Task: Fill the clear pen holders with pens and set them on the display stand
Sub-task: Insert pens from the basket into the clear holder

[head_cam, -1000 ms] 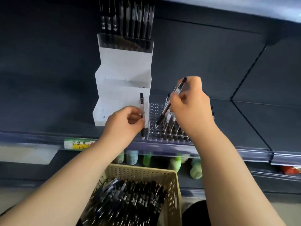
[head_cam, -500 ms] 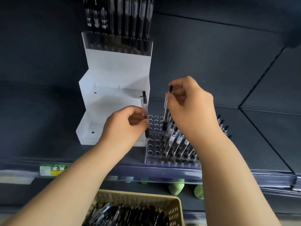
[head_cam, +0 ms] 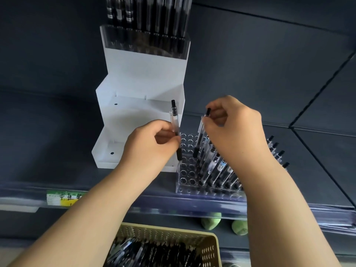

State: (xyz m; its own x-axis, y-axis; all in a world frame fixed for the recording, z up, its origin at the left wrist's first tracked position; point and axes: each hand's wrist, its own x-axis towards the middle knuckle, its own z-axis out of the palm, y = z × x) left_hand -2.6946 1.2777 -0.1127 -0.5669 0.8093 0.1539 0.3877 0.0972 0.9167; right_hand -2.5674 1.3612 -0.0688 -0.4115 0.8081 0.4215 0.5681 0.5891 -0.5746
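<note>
A clear pen holder point(head_cam: 189, 182) with rows of round holes stands on the dark shelf, its right part filled with several pens point(head_cam: 217, 166). My left hand point(head_cam: 152, 145) grips one clear black-tipped pen point(head_cam: 175, 120) upright at the holder's left edge. My right hand point(head_cam: 233, 128) pinches the top of another pen point(head_cam: 200, 135), tip down among the holder's holes. A white stepped display stand point(head_cam: 142, 89) stands behind and to the left; a filled clear holder point(head_cam: 144, 39) sits on its top step, the two lower steps bare.
A beige perforated basket point(head_cam: 209, 247) full of loose pens sits below the shelf near me. The shelf's front rail carries a green and yellow price label point(head_cam: 63, 197). Green rounded items point(head_cam: 211, 221) lie on the shelf underneath. Dark back panels surround the stand.
My right hand turned its pen from slanted to nearly upright and lowered it tip-first into the holder. My left hand kept its pen. The view shifted, the holder now nearer.
</note>
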